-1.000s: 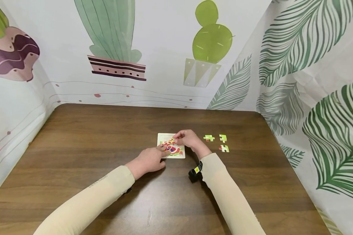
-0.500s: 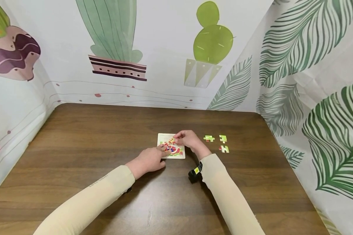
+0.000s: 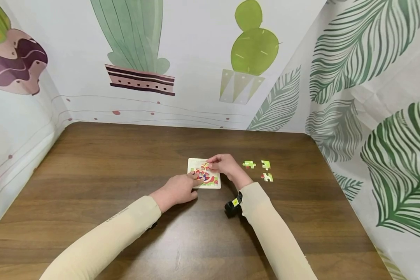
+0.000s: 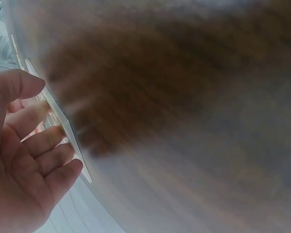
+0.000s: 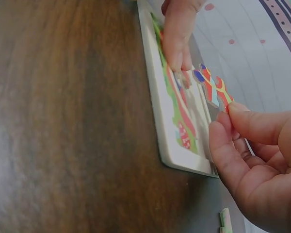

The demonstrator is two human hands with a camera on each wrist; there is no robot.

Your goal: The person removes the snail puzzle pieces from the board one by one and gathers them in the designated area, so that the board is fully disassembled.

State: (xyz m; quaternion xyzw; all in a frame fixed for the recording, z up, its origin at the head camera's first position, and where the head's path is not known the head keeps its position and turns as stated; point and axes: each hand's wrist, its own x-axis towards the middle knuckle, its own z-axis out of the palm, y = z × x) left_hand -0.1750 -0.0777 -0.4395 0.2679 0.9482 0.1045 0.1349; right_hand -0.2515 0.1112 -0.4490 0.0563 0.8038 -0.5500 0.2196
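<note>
A white-framed jigsaw tray [image 3: 196, 161] lies flat on the table, partly filled with a green, red and blue picture. My left hand [image 3: 177, 189] reaches in from the left, its fingertips resting on the picture; in the left wrist view the hand [image 4: 29, 150] covers much of the tray. Between thumb and forefinger, my right hand [image 3: 228, 167] pinches a red, yellow and blue jigsaw piece [image 5: 213, 88]. The right wrist view shows that piece held tilted above the tray, beside the left fingers.
Three loose green jigsaw pieces lie right of the tray: one nearer piece [image 3: 249, 164], a corner piece [image 3: 265, 164] and a lower piece [image 3: 267, 177]. The brown wooden table [image 3: 126, 163] meets a patterned cloth wall [image 3: 196, 58] at the back.
Both hands have hardly moved. The left fingertips stay on the picture, and the right hand keeps its pinch on the jigsaw piece, which seems very slightly shifted.
</note>
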